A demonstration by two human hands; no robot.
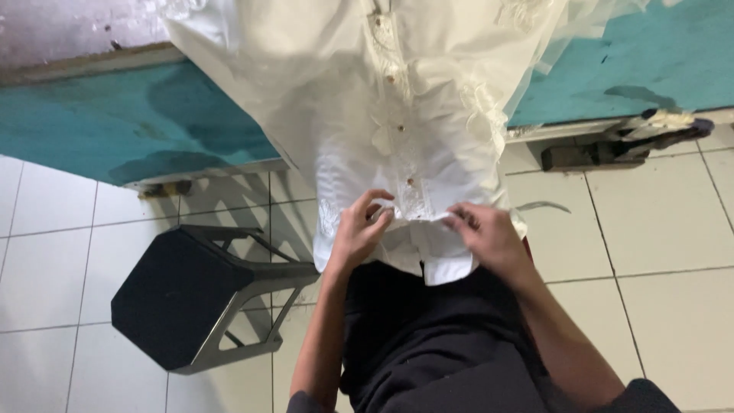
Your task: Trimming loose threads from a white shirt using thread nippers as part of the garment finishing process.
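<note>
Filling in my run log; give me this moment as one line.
left hand: grips white shirt hem | right hand: pinches hem | shirt: hangs off teal table | black stool: left

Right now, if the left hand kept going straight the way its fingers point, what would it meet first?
The left hand already grips the white shirt at its hem, fingers pointing up and right. Going on, it would probably meet the shirt's button strip first; depth is unclear.

Head camera looks steeply down, close above.
</note>
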